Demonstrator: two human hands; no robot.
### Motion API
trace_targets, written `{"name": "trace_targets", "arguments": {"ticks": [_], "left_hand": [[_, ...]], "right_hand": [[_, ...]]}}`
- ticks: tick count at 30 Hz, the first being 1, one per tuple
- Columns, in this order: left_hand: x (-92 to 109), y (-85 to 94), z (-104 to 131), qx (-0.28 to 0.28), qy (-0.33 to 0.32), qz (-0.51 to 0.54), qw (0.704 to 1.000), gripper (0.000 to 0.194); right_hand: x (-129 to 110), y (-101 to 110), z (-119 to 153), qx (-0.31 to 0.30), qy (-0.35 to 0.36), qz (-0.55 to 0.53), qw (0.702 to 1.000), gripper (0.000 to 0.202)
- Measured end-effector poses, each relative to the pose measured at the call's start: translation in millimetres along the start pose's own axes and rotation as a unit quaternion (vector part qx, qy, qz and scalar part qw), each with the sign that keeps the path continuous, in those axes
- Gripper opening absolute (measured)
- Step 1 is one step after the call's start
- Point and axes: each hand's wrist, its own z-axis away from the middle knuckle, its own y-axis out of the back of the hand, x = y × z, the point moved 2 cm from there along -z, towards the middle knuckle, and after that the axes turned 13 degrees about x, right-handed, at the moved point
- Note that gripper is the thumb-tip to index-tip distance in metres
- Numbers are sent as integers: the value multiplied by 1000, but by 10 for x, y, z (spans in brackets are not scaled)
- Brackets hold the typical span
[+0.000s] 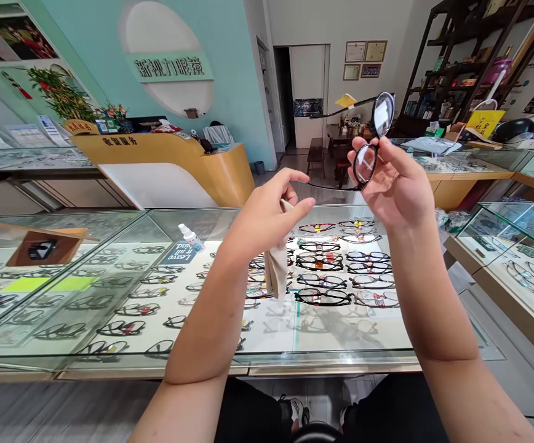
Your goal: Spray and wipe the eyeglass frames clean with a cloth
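Observation:
My right hand (398, 181) grips a pair of black-framed eyeglasses (365, 165) by the front, around the bridge and lower lens. The glasses are raised above the counter and turned on edge, with both temples unfolded toward the left. A small yellow tag (346, 99) shows by the upper temple. My left hand (274, 212) has a beige cloth (276, 271) tucked in its curled fingers, and the cloth hangs down below the palm. Its index finger reaches to the tip of the lower temple; whether they touch I cannot tell.
Under my hands is a glass display counter (267, 363) with rows of eyeglasses inside. A white spray bottle (191, 237) stands on it to the left, near a wooden box (45, 246). Another glass case (520, 246) is at the right. A reception desk (165, 166) stands beyond.

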Motion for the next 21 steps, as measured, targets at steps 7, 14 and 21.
{"name": "trace_targets", "arguments": {"ticks": [7,14,21], "left_hand": [[-515,41,-181,-180,150,-165,958,56],[-1388,-346,-403,-232,220,-265,910,58],[-1502,-85,-247,-30,175,-252,951,34]], "right_hand": [[-49,9,26,10,13,6,1000,29],[-64,-15,43,-3,21,17,1000,33],[-172,-32,91,-15,-5,5,1000,24]]}}
